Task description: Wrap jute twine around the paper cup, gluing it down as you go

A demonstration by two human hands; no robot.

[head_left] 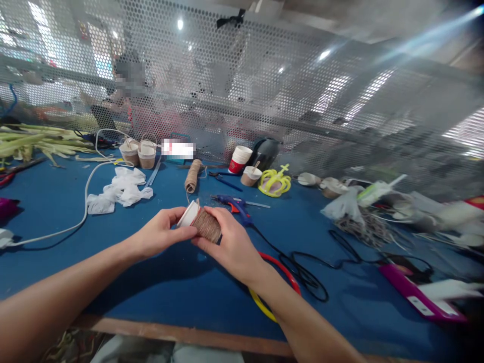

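Between my two hands, above the blue table, is a paper cup (pixel 207 226) wound with brown twine over its lower part; its white rim end points up and left. My left hand (pixel 164 229) grips the white rim end with thumb and fingers. Around the twine-covered end closes my right hand (pixel 236 242). A strand runs from the cup toward a spool of twine (pixel 193 176) lying just beyond. Right of the spool lies a blue glue gun (pixel 236 204) with a red trigger, its black cord trailing right.
Wrapped cups (pixel 146 155), white plastic (pixel 123 190), pliers (pixel 227 180), a red-and-white cup (pixel 239 160) and a yellow crown-shaped piece (pixel 275 181) line the back. Red and yellow rings (pixel 262 305) lie under my right forearm. A purple power strip (pixel 419 292) sits right. Perforated metal (pixel 242 75) stands behind.
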